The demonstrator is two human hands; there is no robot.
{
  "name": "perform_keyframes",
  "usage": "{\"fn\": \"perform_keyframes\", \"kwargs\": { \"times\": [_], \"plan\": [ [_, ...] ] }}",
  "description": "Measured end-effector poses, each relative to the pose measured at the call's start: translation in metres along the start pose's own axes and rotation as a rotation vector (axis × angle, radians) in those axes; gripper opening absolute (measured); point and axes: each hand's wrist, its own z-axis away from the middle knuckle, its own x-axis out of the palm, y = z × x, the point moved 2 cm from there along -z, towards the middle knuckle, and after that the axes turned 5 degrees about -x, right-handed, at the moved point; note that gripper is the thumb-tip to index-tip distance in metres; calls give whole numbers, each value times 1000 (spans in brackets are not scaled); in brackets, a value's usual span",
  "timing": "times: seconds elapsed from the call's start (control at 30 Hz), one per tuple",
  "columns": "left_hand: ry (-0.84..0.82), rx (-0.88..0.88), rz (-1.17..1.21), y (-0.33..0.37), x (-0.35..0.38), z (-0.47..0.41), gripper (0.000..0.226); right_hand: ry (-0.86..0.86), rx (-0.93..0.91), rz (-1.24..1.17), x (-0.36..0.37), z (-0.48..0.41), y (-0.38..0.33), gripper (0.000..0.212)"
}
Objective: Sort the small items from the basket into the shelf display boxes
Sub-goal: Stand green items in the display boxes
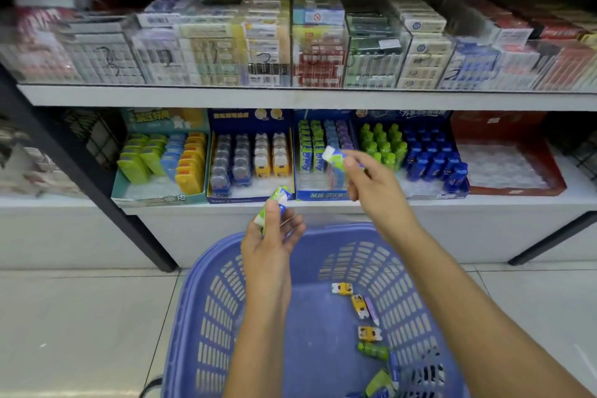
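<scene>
The right hand (361, 171) pinches a small green-and-blue pack (336, 155) between thumb and fingers (349, 162) and holds it over the blue display box (323, 195) in the middle of the lower shelf (484, 202). The left hand (271, 236) holds a second similar pack (274, 203) in closed fingers, lower, just before the shelf edge and above the basket (200, 300). A few small items (360, 307) lie in the basket: yellow ones, a green one, and blue-green ones at the bottom.

To do this step well, I think the right pack should go upright into the row with the same green colour, label to the front, pushed behind the packs already standing so they do not fall. The other pack can follow to the same box.

The writing is mostly too blurred. The boxes carry Chinese characters that I cannot read surely. On the upper shelf the clear boxes (106, 55) show handwritten numbers, some look like 3 and 2
</scene>
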Motion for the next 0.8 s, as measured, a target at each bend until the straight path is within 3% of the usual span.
{"fn": "perform_keyframes", "kwargs": {
  "times": [0.23,0.33,0.5,0.67,0.8],
  "plan": [
    [29,13,38,6,-14,-9,54,-122,162,-109,-1,-43,-9,22],
    [25,6,28,6,-17,-11,47,-89,122,38,3,-55,-10,27],
    [26,-46,-52,3,-20,-15,24,-184,-98,503,10,-66,-18,26],
    [33,-81,-63,-2,-18,-20,19,-330,-171,624,19,-70,-22,28],
    [49,-103,-48,-5,-19,-22,15,-348,-211,739,27,-75,-19,26]
  ]
}}
